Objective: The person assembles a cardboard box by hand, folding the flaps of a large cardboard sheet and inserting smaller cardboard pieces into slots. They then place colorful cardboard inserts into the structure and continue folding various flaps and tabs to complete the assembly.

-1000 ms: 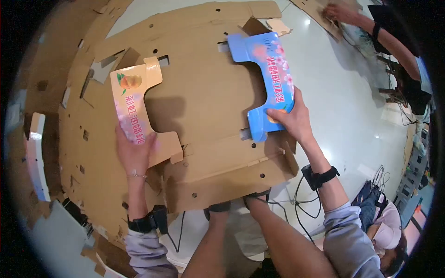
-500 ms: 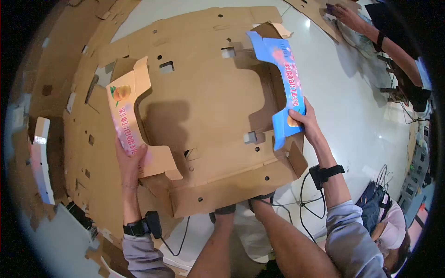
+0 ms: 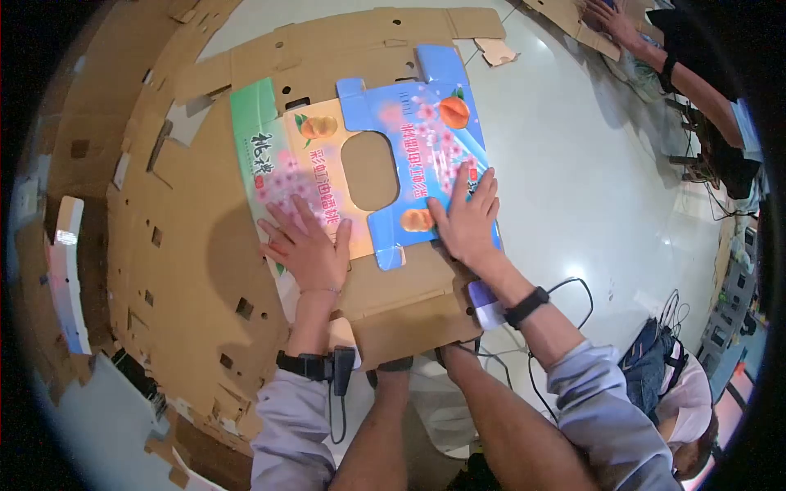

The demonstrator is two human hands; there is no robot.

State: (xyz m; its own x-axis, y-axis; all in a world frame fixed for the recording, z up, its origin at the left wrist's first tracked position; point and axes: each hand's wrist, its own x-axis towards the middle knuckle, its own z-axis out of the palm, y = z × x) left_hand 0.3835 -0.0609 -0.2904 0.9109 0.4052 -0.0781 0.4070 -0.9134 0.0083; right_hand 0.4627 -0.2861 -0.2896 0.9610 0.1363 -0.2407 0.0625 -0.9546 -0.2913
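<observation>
Two hands (image 3: 313, 255) (image 3: 470, 227) on printed cardboard (image 3: 413, 180), shiny white floor (image 3: 565, 188)

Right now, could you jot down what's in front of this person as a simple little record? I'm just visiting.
Left hand: open, fingers spread on the peach-and-green panel
Right hand: open, resting on the blue panel
Panels: side by side, printed with fruit and lettering; a rounded opening between them
Underneath: brown cardboard
Worn: a dark band on each wrist
Floor: pale, shiny
Nearby: another person's hand, upper right
</observation>
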